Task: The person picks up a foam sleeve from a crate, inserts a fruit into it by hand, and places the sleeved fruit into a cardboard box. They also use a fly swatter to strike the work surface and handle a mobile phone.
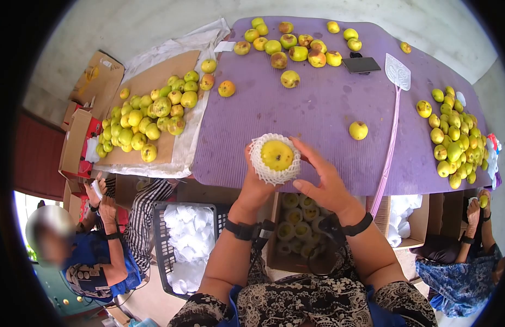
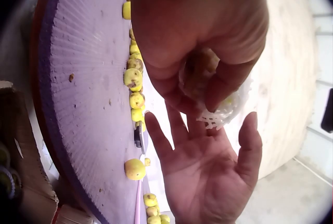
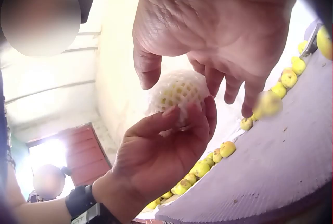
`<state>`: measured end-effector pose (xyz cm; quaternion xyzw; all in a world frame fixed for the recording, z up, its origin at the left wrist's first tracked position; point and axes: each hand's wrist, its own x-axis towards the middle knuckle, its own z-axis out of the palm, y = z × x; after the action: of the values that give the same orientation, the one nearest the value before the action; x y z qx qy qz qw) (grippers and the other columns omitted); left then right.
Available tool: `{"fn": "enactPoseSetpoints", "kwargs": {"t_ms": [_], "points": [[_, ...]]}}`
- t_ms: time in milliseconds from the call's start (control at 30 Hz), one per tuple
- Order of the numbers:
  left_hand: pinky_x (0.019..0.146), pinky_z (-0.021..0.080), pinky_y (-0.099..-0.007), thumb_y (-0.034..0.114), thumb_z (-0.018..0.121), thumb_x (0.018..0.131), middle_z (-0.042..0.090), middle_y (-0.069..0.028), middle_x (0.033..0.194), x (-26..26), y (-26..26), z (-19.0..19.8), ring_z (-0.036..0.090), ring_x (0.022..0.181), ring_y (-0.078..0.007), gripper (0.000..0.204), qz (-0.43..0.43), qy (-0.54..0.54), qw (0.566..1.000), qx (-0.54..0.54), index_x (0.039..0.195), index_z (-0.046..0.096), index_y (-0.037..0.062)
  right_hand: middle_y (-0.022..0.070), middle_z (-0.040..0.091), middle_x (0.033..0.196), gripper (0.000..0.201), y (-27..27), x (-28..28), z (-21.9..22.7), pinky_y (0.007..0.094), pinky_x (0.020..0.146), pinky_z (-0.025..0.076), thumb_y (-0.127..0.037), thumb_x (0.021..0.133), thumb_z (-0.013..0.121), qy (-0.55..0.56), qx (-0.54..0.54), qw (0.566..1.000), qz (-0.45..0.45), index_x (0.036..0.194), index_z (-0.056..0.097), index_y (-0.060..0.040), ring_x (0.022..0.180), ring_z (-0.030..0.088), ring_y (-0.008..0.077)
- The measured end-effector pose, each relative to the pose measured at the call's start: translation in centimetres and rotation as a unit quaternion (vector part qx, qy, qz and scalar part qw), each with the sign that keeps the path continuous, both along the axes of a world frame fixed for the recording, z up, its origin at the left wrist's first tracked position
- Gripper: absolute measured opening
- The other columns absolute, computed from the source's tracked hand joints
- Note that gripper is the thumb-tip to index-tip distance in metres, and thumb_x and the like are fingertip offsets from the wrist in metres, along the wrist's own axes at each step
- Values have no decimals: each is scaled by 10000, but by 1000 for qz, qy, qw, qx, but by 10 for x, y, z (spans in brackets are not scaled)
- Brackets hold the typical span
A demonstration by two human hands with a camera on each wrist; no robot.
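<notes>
The left hand (image 1: 256, 182) holds the netted pear (image 1: 276, 155). The right hand (image 1: 324, 182) is open beside it. A loose hold could drop it onto the counter (image 1: 318, 117).

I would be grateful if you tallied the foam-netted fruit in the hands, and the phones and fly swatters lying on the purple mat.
Foam-netted fruit, gripped by the left hand: 1
Phone on the purple mat: 1
Fly swatter: 1
Total: 3
</notes>
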<state>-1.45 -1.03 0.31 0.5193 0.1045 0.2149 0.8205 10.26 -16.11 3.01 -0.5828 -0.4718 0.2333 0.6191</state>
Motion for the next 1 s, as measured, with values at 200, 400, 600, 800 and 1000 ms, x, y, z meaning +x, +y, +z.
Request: {"fn": "enactPoseSetpoints", "kwargs": {"t_ms": [200, 400, 600, 800, 1000], "points": [[1054, 432, -392, -43, 794, 684, 431, -88, 1342, 2, 4, -4, 460, 1275, -217, 934, 19, 20, 995, 92, 1396, 212, 119, 133, 528, 1372, 512, 1, 3, -6, 356, 1000, 436, -123, 873, 676, -20, 17, 996, -89, 1348, 511, -26, 1261, 498, 253], [1057, 421, -386, -17, 805, 694, 432, -95, 1344, -1, 5, -7, 473, 1258, -214, 962, 22, 8, 992, 124, 1412, 175, 102, 109, 563, 1256, 490, -1, 10, -17, 349, 902, 471, -120, 860, 684, -12, -24, 999, -36, 1321, 534, -47, 1172, 525, 230], [1016, 436, -356, 27, 788, 726, 502, -122, 1271, -3, -1, 5, 513, 1200, -205, 769, -27, 70, 967, 245, 1335, 319, 33, 134, 470, 1353, 665, -1, 0, 9, 401, 1001, 432, -120, 701, 771, -131, -2, 990, -43, 1328, 549, -123, 1216, 479, 302], [990, 454, -371, 4, 756, 684, 529, -188, 1250, -18, -3, 12, 561, 1172, -296, 831, -56, 161, 924, 342, 1365, 280, 12, 149, 446, 1355, 698, -7, -7, -6, 429, 1049, 397, -107, 658, 785, -192, -65, 979, 8, 1311, 549, -173, 1211, 470, 343], [954, 467, -381, 88, 822, 659, 554, -219, 1205, -37, -2, 10, 579, 1130, -319, 914, -112, 187, 901, 376, 1381, 266, 18, 119, 479, 1272, 614, -15, -26, -12, 401, 996, 417, -105, 648, 771, -152, -95, 984, 10, 1225, 564, -129, 1157, 498, 308]]}}
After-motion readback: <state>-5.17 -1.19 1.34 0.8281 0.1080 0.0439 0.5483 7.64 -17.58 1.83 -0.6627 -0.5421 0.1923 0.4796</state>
